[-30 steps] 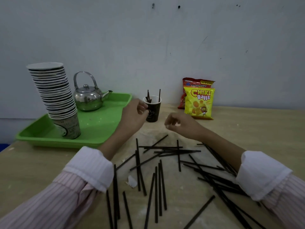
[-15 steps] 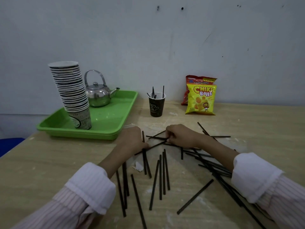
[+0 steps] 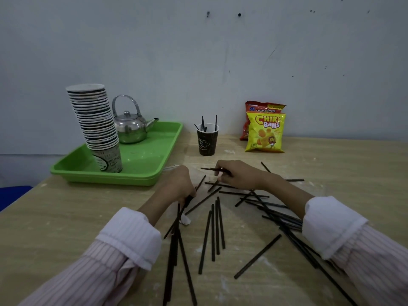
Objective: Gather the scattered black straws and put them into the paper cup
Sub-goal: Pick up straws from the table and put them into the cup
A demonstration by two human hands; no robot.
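Several black straws (image 3: 215, 230) lie scattered over the wooden table in front of me. A dark paper cup (image 3: 207, 141) stands beyond them near the wall, with a few straws upright in it. My left hand (image 3: 178, 184) is down on the table, fingers closed on a black straw (image 3: 187, 200) that slants toward me. My right hand (image 3: 239, 175) pinches another black straw (image 3: 208, 168), held level just above the table and pointing left. The far ends of some straws are hidden under my right forearm.
A green tray (image 3: 152, 173) at the left carries a tall stack of paper cups (image 3: 95, 122) and a metal kettle (image 3: 130, 127). Two snack bags (image 3: 263, 132) lean by the wall at the right. A scrap of white paper (image 3: 185, 220) lies among the straws.
Both hands came down from near the cup to the straws. The left hand has closed on one straw and the right hand has lifted another off the table.
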